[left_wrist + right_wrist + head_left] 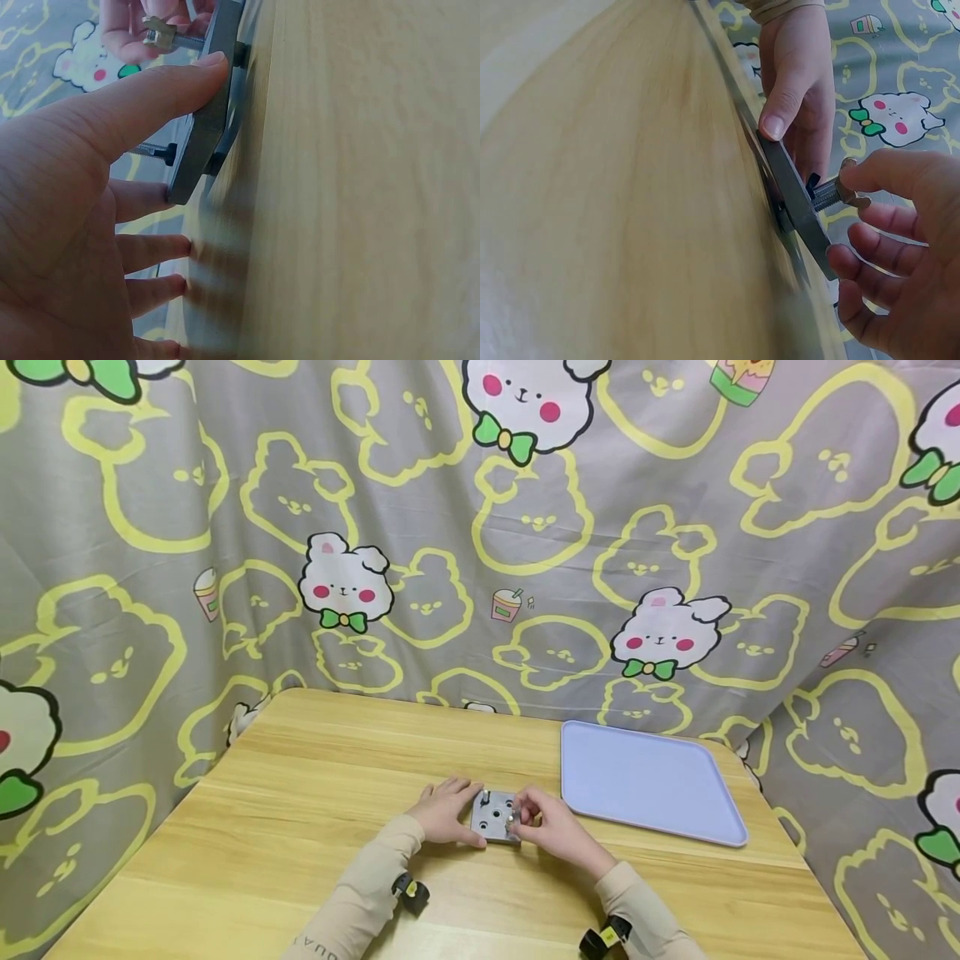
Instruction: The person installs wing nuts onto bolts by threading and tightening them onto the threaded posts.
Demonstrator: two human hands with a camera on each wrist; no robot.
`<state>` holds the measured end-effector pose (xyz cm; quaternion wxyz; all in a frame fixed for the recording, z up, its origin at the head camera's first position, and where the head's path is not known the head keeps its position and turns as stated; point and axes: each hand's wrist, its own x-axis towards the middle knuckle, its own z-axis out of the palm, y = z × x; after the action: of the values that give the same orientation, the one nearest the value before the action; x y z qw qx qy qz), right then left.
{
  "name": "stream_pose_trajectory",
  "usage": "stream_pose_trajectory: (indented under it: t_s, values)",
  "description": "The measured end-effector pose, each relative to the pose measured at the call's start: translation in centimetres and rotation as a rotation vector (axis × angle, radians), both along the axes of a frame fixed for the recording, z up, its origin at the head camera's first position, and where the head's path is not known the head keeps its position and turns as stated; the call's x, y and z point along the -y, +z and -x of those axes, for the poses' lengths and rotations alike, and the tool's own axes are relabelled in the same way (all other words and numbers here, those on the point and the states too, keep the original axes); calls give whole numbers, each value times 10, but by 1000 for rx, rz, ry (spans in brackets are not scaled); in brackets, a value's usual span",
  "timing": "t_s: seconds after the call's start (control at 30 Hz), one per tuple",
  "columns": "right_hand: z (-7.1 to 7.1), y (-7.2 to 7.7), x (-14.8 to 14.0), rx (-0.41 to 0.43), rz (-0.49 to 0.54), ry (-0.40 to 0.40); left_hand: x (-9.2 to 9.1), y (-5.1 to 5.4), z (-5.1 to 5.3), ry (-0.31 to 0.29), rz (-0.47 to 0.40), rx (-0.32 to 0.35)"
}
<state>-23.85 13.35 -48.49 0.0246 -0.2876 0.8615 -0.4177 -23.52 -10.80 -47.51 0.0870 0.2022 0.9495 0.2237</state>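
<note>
A grey square metal plate point(495, 827) with several holes sits just above the wooden table, on dark bolt heads seen under it in the wrist views. My left hand point(442, 814) holds its left side, thumb on the near edge and index finger at the far edge. The other left fingertips touch the table. On the plate's right side, my right hand point(557, 829) pinches a wing nut point(849, 196) on an upright threaded bolt point(825, 195). A second bolt point(154, 151) stands near the plate's far left corner, with no nut visible on it.
A pale purple tray point(648, 781) lies at the back right of the table point(315, 777). Behind the table hangs a grey patterned curtain point(435, 527), which also runs along both sides. Each forearm carries a black wrist strap device point(411, 893).
</note>
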Motion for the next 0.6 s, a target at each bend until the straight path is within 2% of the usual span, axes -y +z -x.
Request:
stream_pose_trajectory:
  t_s: [0.47, 0.6]
  values:
    - [-5, 2, -4, -49, -21, 3, 0, -3, 2, -1, 6, -10]
    - [-3, 1, -3, -11, -17, 15, 0, -2, 2, -4, 0, -8]
